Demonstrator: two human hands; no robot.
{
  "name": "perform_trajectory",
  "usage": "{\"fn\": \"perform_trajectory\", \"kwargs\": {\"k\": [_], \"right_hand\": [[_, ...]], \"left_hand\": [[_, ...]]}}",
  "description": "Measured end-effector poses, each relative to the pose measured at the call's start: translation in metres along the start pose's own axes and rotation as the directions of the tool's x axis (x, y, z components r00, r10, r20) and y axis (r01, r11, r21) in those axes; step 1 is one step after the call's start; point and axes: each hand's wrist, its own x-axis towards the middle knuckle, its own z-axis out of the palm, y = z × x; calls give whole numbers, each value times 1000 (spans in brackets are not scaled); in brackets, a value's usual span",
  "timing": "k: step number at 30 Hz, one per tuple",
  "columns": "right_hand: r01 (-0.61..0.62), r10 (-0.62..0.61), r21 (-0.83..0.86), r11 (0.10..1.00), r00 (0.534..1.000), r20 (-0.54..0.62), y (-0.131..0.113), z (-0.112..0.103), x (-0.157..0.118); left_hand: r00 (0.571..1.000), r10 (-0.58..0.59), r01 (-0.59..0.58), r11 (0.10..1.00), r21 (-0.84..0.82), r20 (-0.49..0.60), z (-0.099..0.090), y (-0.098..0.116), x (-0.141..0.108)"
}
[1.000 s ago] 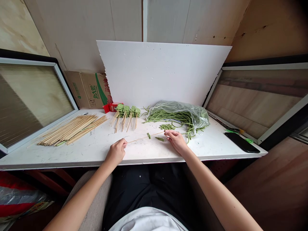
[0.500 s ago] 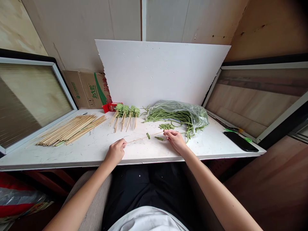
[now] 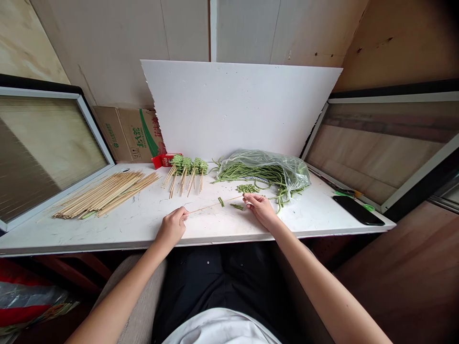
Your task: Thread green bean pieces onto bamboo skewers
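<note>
In the head view, the left hand (image 3: 172,228) is closed on one end of a thin wooden stick (image 3: 204,208), while the right hand (image 3: 258,207) pinches near its other end with the fingertips; whether those fingers also grip a bit of bean is too small to tell. The stick slants between the two hands above the bench (image 3: 208,229). A short green piece (image 3: 221,202) crosses its line, though I cannot tell if it is pierced or lies behind. Just beside the right hand are a few cut lengths (image 3: 236,206) and, farther back, a small heap of cut beans (image 3: 247,188). Behind that, long green beans (image 3: 247,172) spill from a clear plastic bag (image 3: 297,168). Loaded skewers (image 3: 189,166) stand grouped in front of a white board (image 3: 236,110), and a pile of bare sticks (image 3: 107,193) lies to the left. A black phone (image 3: 358,210) rests at the right end.
</note>
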Motion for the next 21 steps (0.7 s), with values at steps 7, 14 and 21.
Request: {"fn": "perform_trajectory", "kwargs": {"k": [7, 14, 21], "right_hand": [[-28, 29, 45, 999, 999, -25, -5, 2, -1], [0, -2, -45, 999, 999, -38, 0, 2, -1], [60, -74, -185, 981, 995, -67, 6, 6, -2]], "left_hand": [[999, 26, -26, 1000, -15, -39, 1, -2, 0], [999, 15, -16, 1000, -27, -37, 0, 0, 1], [1000, -15, 17, 998, -68, 27, 1, -8, -1]]}}
